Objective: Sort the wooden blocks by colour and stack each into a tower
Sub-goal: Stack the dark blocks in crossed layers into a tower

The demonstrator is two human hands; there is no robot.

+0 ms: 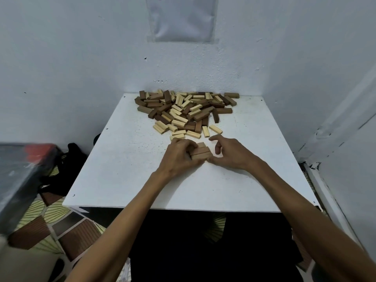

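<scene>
One block stack (201,152), left hand (179,156) gripping, right hand (231,154) half-open, thumb touching

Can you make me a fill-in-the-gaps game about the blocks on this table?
The table is painted ____.
The big pile of blocks lies by the ____ behind the table.
The small stack sits ____ the left hand and the right hand.
Missing words: white; wall; between.

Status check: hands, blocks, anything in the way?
Left hand grips small stack on table. Right hand loose beside it, thumb at its corner. Mixed pile close behind.
</scene>
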